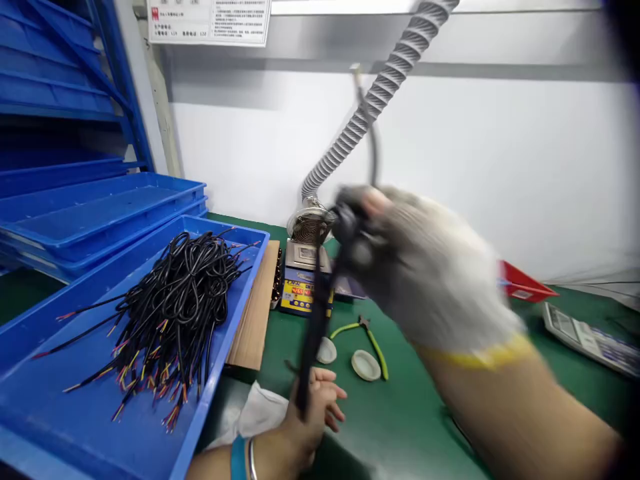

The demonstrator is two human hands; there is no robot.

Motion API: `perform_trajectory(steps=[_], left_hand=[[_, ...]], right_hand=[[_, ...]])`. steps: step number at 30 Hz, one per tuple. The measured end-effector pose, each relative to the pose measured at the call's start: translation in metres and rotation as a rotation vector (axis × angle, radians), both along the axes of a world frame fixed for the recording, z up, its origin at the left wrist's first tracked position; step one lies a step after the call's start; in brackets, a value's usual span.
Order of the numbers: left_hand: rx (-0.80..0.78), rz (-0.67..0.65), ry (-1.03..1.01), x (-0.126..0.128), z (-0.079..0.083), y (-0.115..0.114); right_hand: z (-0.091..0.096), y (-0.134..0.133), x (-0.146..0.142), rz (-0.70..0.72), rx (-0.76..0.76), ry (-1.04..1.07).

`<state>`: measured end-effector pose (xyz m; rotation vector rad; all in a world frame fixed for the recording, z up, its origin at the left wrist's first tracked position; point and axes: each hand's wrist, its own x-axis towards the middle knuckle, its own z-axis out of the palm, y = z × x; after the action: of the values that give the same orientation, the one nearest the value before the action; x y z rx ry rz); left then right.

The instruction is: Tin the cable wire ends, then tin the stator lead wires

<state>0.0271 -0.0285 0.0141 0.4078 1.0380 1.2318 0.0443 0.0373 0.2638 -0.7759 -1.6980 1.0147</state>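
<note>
Green bench mat against a white wall; frame motion-blurred.

- Right hand, in a knit glove with a yellow cuff, raised mid-frame. Fingers closed around a black cable. One end of the cable sticks up above the fist.
- Left hand, bare, blue band at the wrist, low and left of the gloved fist. Fingers curled shut on the cable's lower end. The cable runs nearly straight between the two grips.
- Left of both grips: blue tray holding a cable bundle with coloured wire tips, wooden board along its edge.
- Behind the cable: solder station under a grey ribbed hose.
- Below the gloved fist: green-handled cutters, two white caps.
- By the left wrist: white cloth.
</note>
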Motion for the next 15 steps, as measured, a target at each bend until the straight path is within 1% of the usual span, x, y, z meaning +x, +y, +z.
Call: perform_trajectory(steps=[1,2,3,4,5,6,7,8,9,10,11,13,15], left_hand=[[0.002,-0.012,0.004,0.0,-0.001,0.001],[0.004,-0.021,0.009,0.0,-0.002,0.002],[0.005,-0.027,0.013,-0.001,-0.002,0.004],[0.005,-0.026,0.018,-0.002,-0.003,0.005],[0.007,-0.019,0.023,-0.004,-0.004,0.007],[0.013,-0.003,0.028,-0.006,-0.004,0.009],[0.02,0.019,0.033,-0.007,-0.004,0.011],[0.028,0.046,0.037,-0.009,-0.003,0.013],[0.037,0.076,0.038,-0.011,-0.002,0.014],[0.042,0.104,0.036,-0.013,-0.001,0.015],[0.045,0.127,0.031,-0.014,0.001,0.015],[0.042,0.144,0.011,-0.016,0.004,0.013],[0.036,0.131,-0.013,-0.018,0.008,0.01]], right_hand=[[0.007,0.012,-0.031,0.089,-0.068,0.081],[0.009,0.024,-0.062,0.152,-0.145,0.144],[0.007,0.037,-0.089,0.204,-0.202,0.161],[0.001,0.05,-0.113,0.236,-0.238,0.154],[-0.01,0.061,-0.132,0.241,-0.273,0.106],[-0.023,0.071,-0.145,0.227,-0.301,-0.001],[-0.039,0.077,-0.151,0.211,-0.285,-0.133],[-0.056,0.081,-0.151,0.209,-0.247,-0.252],[-0.073,0.082,-0.145,0.205,-0.194,-0.33],[-0.091,0.08,-0.132,0.202,-0.135,-0.374],[-0.106,0.075,-0.115,0.197,-0.084,-0.379],[-0.132,0.062,-0.07,0.163,-0.02,-0.349],[-0.15,0.047,-0.016,0.083,0.005,-0.363]])
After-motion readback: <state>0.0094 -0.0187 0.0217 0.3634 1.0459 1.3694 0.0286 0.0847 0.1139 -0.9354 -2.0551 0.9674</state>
